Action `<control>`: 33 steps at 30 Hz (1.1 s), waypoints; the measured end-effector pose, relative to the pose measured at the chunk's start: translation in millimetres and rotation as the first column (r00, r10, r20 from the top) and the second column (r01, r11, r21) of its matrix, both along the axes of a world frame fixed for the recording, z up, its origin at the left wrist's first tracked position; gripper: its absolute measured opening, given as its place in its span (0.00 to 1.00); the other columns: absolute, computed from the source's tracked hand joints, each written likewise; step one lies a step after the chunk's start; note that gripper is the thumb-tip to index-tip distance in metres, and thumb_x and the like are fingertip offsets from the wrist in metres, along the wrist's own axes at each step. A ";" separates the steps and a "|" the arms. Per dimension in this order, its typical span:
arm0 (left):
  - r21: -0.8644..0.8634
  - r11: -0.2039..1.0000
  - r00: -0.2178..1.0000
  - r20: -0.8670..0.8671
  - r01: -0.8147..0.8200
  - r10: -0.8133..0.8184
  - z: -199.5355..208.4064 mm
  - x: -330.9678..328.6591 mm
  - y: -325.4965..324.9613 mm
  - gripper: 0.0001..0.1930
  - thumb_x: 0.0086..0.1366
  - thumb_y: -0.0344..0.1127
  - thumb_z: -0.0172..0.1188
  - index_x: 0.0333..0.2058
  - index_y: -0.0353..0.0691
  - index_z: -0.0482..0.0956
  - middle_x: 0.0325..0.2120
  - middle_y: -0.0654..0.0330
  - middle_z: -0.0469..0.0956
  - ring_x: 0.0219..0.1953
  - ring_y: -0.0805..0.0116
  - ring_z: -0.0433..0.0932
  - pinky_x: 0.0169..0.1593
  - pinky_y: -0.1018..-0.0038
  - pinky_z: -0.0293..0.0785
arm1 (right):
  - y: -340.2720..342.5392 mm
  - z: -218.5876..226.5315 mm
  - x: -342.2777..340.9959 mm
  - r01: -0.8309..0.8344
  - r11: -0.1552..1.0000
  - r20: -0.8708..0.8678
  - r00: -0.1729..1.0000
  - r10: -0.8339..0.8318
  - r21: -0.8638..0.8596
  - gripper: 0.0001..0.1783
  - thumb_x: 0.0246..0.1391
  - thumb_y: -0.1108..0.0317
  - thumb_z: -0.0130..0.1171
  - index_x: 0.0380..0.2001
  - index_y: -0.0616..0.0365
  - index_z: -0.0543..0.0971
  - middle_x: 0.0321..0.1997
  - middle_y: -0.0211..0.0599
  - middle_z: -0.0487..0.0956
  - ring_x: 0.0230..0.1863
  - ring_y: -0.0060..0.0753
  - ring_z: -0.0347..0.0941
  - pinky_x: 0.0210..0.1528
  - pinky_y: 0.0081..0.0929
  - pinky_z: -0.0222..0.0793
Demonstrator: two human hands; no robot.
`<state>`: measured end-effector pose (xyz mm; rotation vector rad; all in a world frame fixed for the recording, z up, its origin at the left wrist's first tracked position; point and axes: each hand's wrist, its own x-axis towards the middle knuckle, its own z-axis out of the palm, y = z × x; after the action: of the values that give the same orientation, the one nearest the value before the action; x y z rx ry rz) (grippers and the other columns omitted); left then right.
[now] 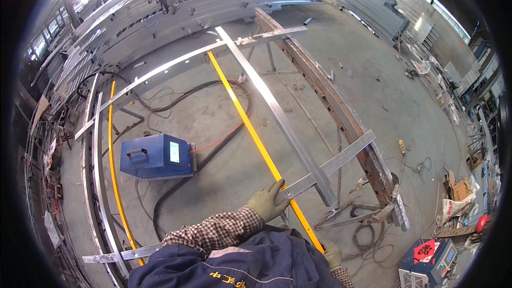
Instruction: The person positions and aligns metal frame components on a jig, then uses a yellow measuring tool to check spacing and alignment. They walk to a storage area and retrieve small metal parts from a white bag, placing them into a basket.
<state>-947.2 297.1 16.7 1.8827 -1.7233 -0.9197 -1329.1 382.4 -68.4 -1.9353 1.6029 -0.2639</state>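
Observation:
My left hand (266, 201), in a pale work glove, is closed where a long yellow bar (248, 122) crosses the near end of a silver metal crossbar (333, 162). Its fingers curl against the yellow bar and the crossbar's end. Lower right, my right hand (332, 254), also gloved, is at the near end of the yellow bar; my body partly hides it and its fingers hardly show. A wide silver tube (272, 104) runs from the far rail (181, 60) across the crossbar, right of the yellow bar. A second yellow bar (113, 165) lies at the left of the frame.
Within the frame, a blue machine with a lit screen (154, 156) stands on the floor beside cables. A rusty steel beam (330, 101) borders the right side. Stacked metal lengths (213, 8) fill the back. Another blue machine (426, 264) sits lower right, near coiled cable (365, 236).

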 end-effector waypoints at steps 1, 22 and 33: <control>-0.003 1.000 1.000 0.015 0.005 -0.005 -0.8 0.0 0.2 0.42 0.69 0.57 0.62 0.73 0.40 0.61 0.65 0.39 0.72 0.62 0.38 0.76 0.67 0.53 0.72 | 0.0 -0.2 0.2 0.006 1.000 -0.024 1.000 -0.006 -0.001 0.23 0.52 0.38 0.72 0.43 0.39 0.88 0.35 0.38 0.86 0.37 0.48 0.84 0.39 0.44 0.80; 0.340 0.694 0.472 -0.540 -0.635 0.697 -69.2 41.2 -70.7 0.48 0.66 0.55 0.71 0.74 0.36 0.59 0.58 0.46 0.78 0.50 0.59 0.83 0.48 0.67 0.83 | -2.8 31.5 17.1 0.044 0.997 0.088 0.995 -0.049 0.060 0.21 0.56 0.40 0.70 0.39 0.43 0.87 0.32 0.39 0.85 0.34 0.49 0.83 0.36 0.45 0.77; 0.366 0.662 0.207 -0.756 -0.654 0.621 -81.5 118.1 -174.4 0.28 0.80 0.48 0.55 0.72 0.46 0.64 0.37 0.56 0.85 0.30 0.63 0.85 0.34 0.65 0.87 | 2.4 29.8 14.6 -0.014 0.999 -0.082 0.997 0.017 0.032 0.21 0.54 0.52 0.75 0.45 0.54 0.87 0.38 0.45 0.86 0.38 0.45 0.84 0.41 0.38 0.78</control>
<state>-829.1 122.7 -64.8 1.4308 -0.2487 -1.1163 -1314.4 384.8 -38.6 -1.9570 1.6336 -0.1543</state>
